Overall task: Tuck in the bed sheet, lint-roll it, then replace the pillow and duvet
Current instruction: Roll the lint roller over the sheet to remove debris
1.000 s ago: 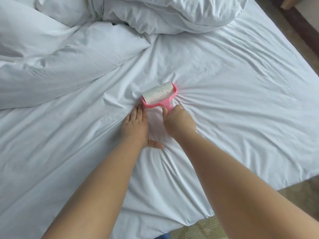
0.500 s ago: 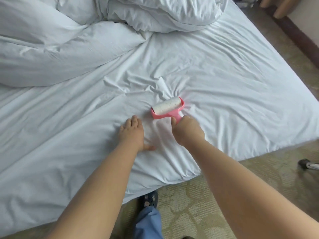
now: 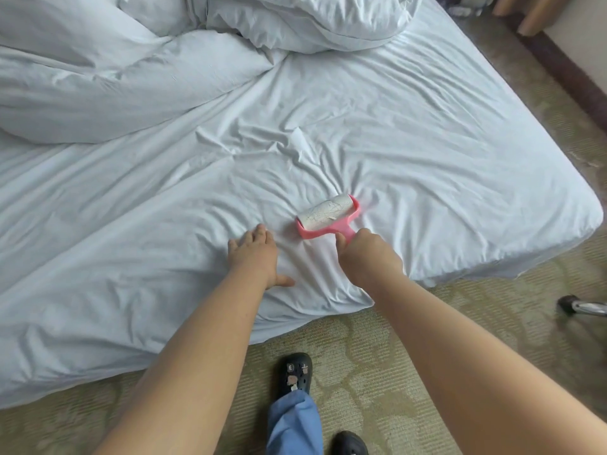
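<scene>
A white bed sheet [image 3: 427,142] covers the mattress, wrinkled around the middle. A pink lint roller [image 3: 328,216] with a white, lint-flecked roll lies on the sheet near the bed's near edge. My right hand [image 3: 368,254] grips its pink handle from behind. My left hand [image 3: 256,254] presses flat on the sheet just left of the roller, fingers straight, thumb spread. A white duvet [image 3: 98,93] is bunched at the far left. Another white bundle, pillow or duvet [image 3: 312,21], lies at the top.
Patterned beige carpet [image 3: 410,339] runs along the bed's near side and right. My foot in a dark clog [image 3: 295,376] and a blue trouser leg stand by the bed. A metal leg with a black tip [image 3: 581,307] sits at the right. Wooden furniture legs [image 3: 532,18] top right.
The roller and both hands have come back toward the bed's near edge. The view has pulled back, so carpet and my foot now show.
</scene>
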Demonstrator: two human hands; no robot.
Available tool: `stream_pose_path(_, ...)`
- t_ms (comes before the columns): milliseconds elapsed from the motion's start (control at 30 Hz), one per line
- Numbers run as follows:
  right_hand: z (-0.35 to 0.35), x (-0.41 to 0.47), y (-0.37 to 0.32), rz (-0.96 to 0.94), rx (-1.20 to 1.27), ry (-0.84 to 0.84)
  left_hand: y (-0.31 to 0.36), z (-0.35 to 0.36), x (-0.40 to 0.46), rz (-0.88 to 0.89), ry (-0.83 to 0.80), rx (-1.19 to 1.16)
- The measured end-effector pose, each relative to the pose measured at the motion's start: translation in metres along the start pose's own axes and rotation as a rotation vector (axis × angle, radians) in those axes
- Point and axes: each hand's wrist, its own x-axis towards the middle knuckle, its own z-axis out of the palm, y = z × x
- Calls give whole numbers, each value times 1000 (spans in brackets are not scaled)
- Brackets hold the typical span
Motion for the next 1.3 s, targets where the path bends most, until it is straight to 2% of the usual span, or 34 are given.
stream_pose_path(600,6,85,-68,-15,73,15,-27,-30,65,25,45,32)
stream_pose_path(767,8,63,-44,-4,73,-1,-20,-23,49,15,37,-7)
stream_pose_path(1033,-2,-13,15,12,-3,1,13,0,-26,65,-47,11)
stream_pose_path(1300,-23,-38,37,-10,-16,135,26,-14,-46,122,12,-2)
